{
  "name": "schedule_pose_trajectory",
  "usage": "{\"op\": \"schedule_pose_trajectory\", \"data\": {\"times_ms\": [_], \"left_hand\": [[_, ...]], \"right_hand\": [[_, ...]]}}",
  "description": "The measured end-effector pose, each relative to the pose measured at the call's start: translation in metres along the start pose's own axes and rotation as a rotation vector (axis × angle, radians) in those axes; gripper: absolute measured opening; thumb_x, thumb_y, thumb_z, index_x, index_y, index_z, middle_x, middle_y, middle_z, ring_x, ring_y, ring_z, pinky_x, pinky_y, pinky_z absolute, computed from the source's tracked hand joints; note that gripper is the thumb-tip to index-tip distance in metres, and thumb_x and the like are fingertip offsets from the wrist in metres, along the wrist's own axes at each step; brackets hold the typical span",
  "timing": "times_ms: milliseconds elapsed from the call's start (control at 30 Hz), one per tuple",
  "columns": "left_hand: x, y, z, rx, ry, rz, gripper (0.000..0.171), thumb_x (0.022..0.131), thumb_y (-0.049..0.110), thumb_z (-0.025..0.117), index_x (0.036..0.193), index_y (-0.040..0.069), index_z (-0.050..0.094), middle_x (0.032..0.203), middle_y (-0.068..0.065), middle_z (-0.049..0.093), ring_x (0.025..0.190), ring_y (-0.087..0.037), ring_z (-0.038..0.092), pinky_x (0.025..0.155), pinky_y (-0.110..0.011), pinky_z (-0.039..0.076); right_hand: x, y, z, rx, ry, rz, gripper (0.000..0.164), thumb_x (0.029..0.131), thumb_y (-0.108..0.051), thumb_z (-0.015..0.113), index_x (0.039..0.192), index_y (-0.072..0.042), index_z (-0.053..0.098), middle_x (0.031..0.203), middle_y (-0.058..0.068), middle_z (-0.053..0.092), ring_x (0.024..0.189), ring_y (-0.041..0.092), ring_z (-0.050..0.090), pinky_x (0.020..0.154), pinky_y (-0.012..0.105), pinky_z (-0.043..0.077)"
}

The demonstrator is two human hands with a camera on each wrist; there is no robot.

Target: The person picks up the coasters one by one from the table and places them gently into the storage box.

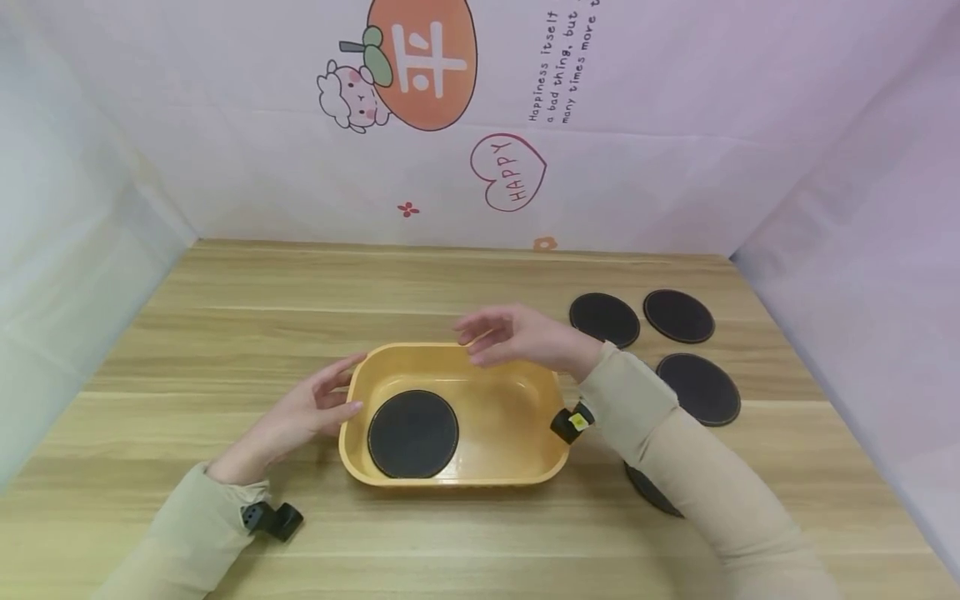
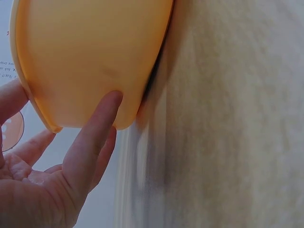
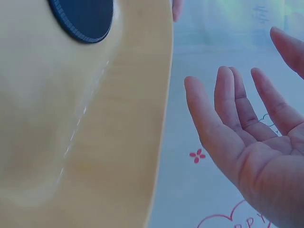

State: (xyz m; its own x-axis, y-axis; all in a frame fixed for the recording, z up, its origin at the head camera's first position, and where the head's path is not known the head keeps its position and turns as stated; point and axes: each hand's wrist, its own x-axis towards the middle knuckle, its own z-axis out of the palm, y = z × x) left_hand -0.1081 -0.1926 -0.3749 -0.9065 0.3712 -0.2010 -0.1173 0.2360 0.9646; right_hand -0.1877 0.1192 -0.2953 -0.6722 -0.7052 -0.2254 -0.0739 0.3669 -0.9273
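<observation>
A yellow plastic basin point(image 1: 495, 433) stands on the table, with one round black coaster point(image 1: 413, 434) lying flat in its left half. My left hand point(image 1: 311, 408) holds the basin's left end. In the left wrist view, fingers point(image 2: 90, 142) touch the outer wall while the thumb point(image 2: 12, 100) lies over the rim. Over the far rim, right of the middle, my right hand point(image 1: 517, 337) hovers with loosely bent fingers and nothing in it. The right wrist view shows this hand point(image 3: 256, 142) apart from the basin wall, the coaster point(image 3: 88, 19) beyond.
To the right lie several more black coasters: one point(image 1: 604, 319) behind the right wrist, another point(image 1: 678, 316) farther back, a third point(image 1: 698, 388) beside the sleeve, and one point(image 1: 651, 490) partly hidden under the forearm. Printed white cloth point(image 1: 637, 192) hangs behind the wooden table point(image 1: 465, 542).
</observation>
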Motion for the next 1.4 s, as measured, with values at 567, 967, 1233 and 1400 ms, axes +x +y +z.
{"op": "schedule_pose_trajectory", "data": {"times_ms": [567, 967, 1233, 1400], "left_hand": [[-0.004, 0.002, 0.001, -0.008, 0.012, -0.002, 0.072, 0.092, 0.007, 0.059, 0.152, 0.008, 0.018, 0.145, -0.032, 0.030, 0.127, -0.047, 0.040, 0.080, -0.037, 0.057], [-0.003, 0.004, 0.002, -0.010, 0.004, 0.006, 0.072, 0.092, 0.008, 0.059, 0.152, 0.009, 0.018, 0.145, -0.032, 0.030, 0.129, -0.047, 0.038, 0.082, -0.038, 0.056], [-0.004, 0.002, 0.001, -0.022, 0.003, 0.010, 0.072, 0.092, 0.007, 0.058, 0.151, 0.007, 0.017, 0.144, -0.032, 0.030, 0.128, -0.048, 0.038, 0.081, -0.037, 0.056], [-0.003, 0.002, 0.001, -0.025, 0.001, 0.007, 0.072, 0.092, 0.007, 0.058, 0.151, 0.008, 0.017, 0.145, -0.032, 0.029, 0.129, -0.048, 0.038, 0.082, -0.037, 0.056]], "right_hand": [[-0.038, 0.033, -0.015, -0.080, 0.126, 0.046, 0.050, 0.085, -0.009, 0.068, 0.131, 0.002, 0.051, 0.125, 0.023, 0.057, 0.105, 0.023, 0.062, 0.092, 0.036, 0.051], [-0.066, 0.066, -0.030, 0.055, 0.199, 0.066, 0.050, 0.086, -0.010, 0.067, 0.130, 0.006, 0.048, 0.122, 0.023, 0.055, 0.100, 0.013, 0.061, 0.086, 0.030, 0.054], [-0.089, 0.087, -0.039, 0.107, 0.223, 0.122, 0.056, 0.089, -0.012, 0.063, 0.134, 0.011, 0.039, 0.128, 0.028, 0.047, 0.102, 0.012, 0.059, 0.088, 0.030, 0.053], [-0.106, 0.098, -0.046, 0.128, 0.263, 0.168, 0.058, 0.090, -0.012, 0.063, 0.136, 0.012, 0.037, 0.126, 0.024, 0.049, 0.100, 0.008, 0.059, 0.085, 0.025, 0.053]]}}
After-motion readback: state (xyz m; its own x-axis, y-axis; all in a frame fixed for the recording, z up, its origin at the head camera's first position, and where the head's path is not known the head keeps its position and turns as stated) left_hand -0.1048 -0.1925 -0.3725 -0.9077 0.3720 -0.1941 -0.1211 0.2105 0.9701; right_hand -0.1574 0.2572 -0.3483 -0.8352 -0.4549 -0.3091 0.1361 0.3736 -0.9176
